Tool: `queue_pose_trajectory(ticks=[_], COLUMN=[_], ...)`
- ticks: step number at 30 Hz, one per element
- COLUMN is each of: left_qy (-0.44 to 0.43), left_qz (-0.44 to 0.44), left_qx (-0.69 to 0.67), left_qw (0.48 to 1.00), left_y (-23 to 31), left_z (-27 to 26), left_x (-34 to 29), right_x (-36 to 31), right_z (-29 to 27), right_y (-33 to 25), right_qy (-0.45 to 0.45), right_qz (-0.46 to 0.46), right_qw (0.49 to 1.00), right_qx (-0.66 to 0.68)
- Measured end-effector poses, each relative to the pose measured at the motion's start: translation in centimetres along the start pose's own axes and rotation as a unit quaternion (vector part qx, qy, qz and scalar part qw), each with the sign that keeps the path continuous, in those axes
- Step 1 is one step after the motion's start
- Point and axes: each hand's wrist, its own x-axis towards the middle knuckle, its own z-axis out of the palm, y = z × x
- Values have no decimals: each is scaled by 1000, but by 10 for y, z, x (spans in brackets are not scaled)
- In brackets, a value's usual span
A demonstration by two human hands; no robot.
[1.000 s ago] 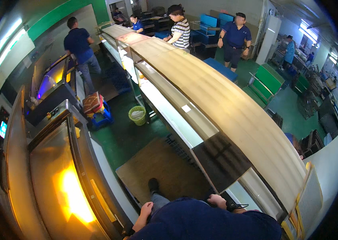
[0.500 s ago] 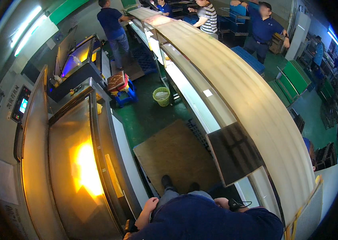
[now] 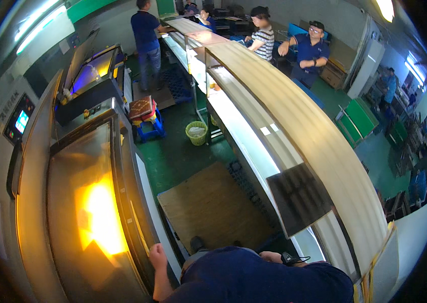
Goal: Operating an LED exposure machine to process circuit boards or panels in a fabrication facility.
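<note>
My left hand [image 3: 158,256], fingers curled, is beside the front edge of a machine with a glowing yellow glass bed [image 3: 97,217]. Whether it holds anything is hidden. A narrow yellowish strip [image 3: 139,227] runs along the machine's edge just past this hand. My right hand [image 3: 271,256] is close to my body, its fingers mostly out of sight; a black device with a cord [image 3: 293,259] is at that wrist. To the right of this hand, a dark translucent rectangular panel [image 3: 300,199] lies over the lit inner strip of the long bench.
The long pale bench [image 3: 294,116] curves away on the right. A brown board [image 3: 218,202] covers the floor ahead. Further on are a green basket [image 3: 196,132] and a blue stool with a red-brown top [image 3: 145,117]. Several people work around the bench's far end.
My left hand has moved left from beside my thigh to the machine's edge. My right hand has shifted slightly left. The view has tilted upward, and a person at the far right has lowered their arms.
</note>
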Motion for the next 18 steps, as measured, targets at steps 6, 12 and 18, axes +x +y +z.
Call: queue_pose_trajectory(ticks=[6,12,18], left_qy=[120,118,86], left_qz=[-40,-78,-40], left_qx=[35,74,77], left_qw=[991,987,993], left_y=[-5,-46,-42], left_z=[-81,-89,-99], left_x=[49,53,58], right_x=[35,141,208], right_z=[-3,-37,-45], right_y=[-82,-85,-191], right_qy=[55,125,262], right_qz=[72,185,158], right_qw=[994,934,888], right_qx=[55,-279,-344])
